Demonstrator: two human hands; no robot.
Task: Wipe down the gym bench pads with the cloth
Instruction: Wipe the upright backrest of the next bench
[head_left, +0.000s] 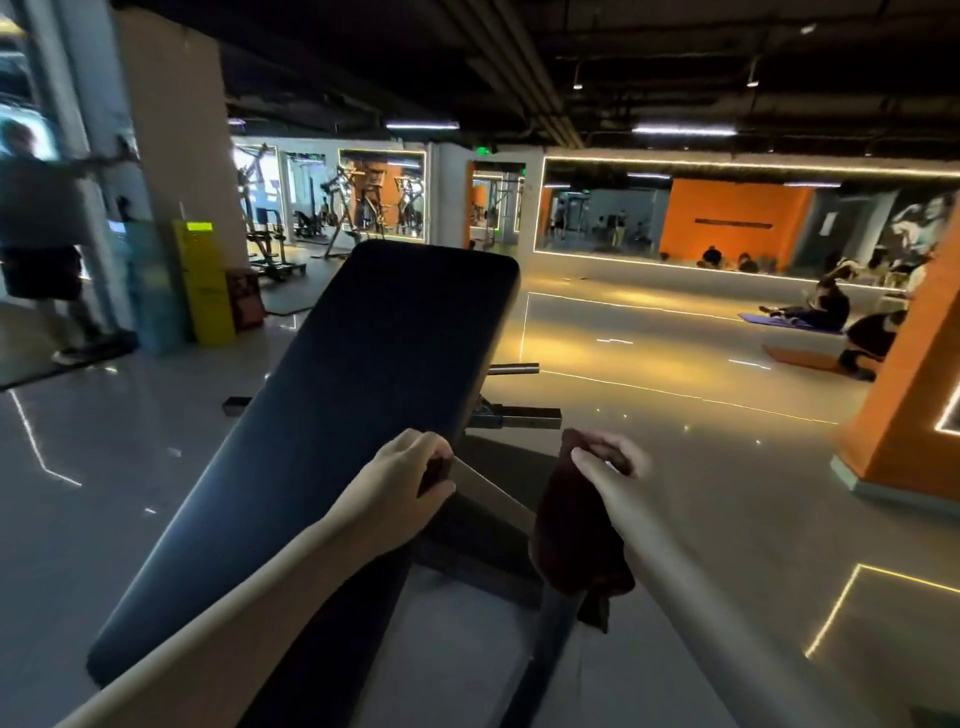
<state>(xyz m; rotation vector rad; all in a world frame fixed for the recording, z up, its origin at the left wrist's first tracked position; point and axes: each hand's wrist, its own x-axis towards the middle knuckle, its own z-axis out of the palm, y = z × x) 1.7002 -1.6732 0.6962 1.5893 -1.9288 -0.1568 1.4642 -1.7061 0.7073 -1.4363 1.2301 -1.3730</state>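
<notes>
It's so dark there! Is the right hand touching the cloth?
Touching. In the head view, fingers of the right hand curl round the cloth.

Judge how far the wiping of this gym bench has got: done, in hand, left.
Done: nothing that can be seen; the black pad shows no wipe marks either way. In hand: the right hand holds the dark red cloth, which hangs beside the pad, not on it; the left hand grips the pad's right edge. Left: seemingly all the wiping.
</notes>
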